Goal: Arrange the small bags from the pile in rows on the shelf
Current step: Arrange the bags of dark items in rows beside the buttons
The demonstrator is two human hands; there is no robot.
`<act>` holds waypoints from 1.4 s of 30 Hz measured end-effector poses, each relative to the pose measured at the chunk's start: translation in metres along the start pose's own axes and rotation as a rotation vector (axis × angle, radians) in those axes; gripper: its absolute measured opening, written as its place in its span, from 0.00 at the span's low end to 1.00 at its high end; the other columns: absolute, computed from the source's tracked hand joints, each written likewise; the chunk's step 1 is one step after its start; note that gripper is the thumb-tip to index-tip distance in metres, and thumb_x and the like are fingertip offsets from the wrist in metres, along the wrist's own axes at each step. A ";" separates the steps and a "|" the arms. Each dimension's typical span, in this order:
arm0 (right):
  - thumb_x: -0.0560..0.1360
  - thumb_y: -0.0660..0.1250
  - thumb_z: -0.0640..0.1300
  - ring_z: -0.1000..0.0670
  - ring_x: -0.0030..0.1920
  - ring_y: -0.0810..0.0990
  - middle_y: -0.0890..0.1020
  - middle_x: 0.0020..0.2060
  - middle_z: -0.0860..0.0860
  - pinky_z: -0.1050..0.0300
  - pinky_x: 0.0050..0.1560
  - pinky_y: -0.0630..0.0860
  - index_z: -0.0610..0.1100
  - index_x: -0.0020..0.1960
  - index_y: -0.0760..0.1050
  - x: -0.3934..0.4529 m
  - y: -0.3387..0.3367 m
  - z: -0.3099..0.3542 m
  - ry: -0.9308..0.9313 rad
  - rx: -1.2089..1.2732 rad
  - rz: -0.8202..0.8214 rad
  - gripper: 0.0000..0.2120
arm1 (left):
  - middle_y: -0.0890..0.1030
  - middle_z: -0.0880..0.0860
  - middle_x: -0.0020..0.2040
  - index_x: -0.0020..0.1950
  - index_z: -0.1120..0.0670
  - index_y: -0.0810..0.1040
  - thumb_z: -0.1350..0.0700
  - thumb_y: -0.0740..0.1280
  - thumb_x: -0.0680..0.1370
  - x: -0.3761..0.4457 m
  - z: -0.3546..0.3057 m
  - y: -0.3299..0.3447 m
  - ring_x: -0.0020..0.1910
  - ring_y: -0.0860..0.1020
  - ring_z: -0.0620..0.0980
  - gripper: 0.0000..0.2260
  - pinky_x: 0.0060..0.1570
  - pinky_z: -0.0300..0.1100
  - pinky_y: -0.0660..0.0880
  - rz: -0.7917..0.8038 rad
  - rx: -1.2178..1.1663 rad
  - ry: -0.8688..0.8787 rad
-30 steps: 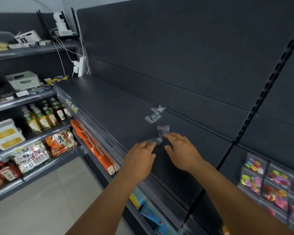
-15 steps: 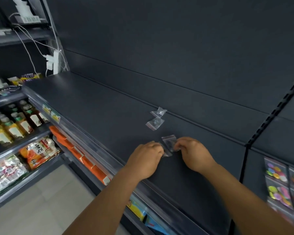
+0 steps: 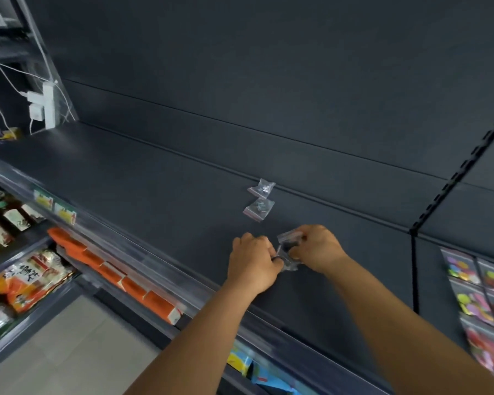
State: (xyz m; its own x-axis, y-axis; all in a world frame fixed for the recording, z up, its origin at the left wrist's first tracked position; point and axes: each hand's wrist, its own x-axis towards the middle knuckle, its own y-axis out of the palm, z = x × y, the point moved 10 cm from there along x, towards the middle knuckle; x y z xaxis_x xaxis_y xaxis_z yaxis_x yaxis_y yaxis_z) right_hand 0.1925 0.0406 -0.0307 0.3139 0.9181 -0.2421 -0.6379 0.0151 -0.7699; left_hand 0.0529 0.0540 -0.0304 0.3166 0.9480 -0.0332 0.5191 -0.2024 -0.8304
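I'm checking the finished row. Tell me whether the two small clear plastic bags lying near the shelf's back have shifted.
No. The two small clear plastic bags lie as before beside the dark shelf's back seam; only the camera moved.

A dark grey shelf (image 3: 131, 178) runs from the far left corner toward the near right, backed by a matching dark back panel (image 3: 268, 67) with a slotted upright (image 3: 451, 178) at the right. A white power strip (image 3: 48, 105) with white cables (image 3: 0, 81) hangs at the shelf's far left corner, and small price labels (image 3: 54, 206) sit on its front edge. Below that edge lie orange boxes (image 3: 117, 277), bottles (image 3: 9, 220) and snack packets (image 3: 29, 280) on lower shelves, above a pale tiled floor (image 3: 69, 352); colourful packets (image 3: 482, 295) hang at the right.
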 end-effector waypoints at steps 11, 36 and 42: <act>0.73 0.69 0.39 0.51 0.42 0.82 0.85 0.40 0.50 0.55 0.48 0.78 0.48 0.43 0.82 -0.060 -0.068 -0.032 0.013 0.686 -0.334 0.05 | 0.82 0.50 0.45 0.52 0.50 0.71 0.62 0.71 0.70 -0.002 -0.053 -0.005 0.41 0.78 0.46 0.15 0.39 0.35 0.74 0.086 -0.659 0.084; 0.73 0.70 0.42 0.51 0.34 0.77 0.81 0.30 0.49 0.54 0.40 0.76 0.42 0.36 0.80 -0.318 -0.217 -0.288 0.202 0.969 -0.957 0.08 | 0.82 0.52 0.34 0.40 0.55 0.81 0.57 0.71 0.74 -0.186 -0.327 0.143 0.32 0.76 0.45 0.04 0.34 0.36 0.74 0.583 -0.680 0.400; 0.72 0.71 0.41 0.51 0.34 0.77 0.81 0.31 0.48 0.53 0.42 0.76 0.42 0.35 0.81 -0.394 -0.250 -0.354 0.219 0.957 -1.067 0.07 | 0.84 0.52 0.35 0.36 0.53 0.82 0.52 0.71 0.74 -0.245 -0.396 0.182 0.35 0.82 0.50 0.08 0.44 0.47 0.79 0.573 -0.523 0.542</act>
State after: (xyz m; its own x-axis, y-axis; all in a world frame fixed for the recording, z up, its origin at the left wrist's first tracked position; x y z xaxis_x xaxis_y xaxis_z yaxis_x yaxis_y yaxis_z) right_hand 0.4773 -0.4650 0.0480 0.9740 0.2244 0.0320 -0.2252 0.9740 0.0229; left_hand 0.3842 -0.3123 0.0464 0.8912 0.4535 0.0130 0.4186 -0.8109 -0.4088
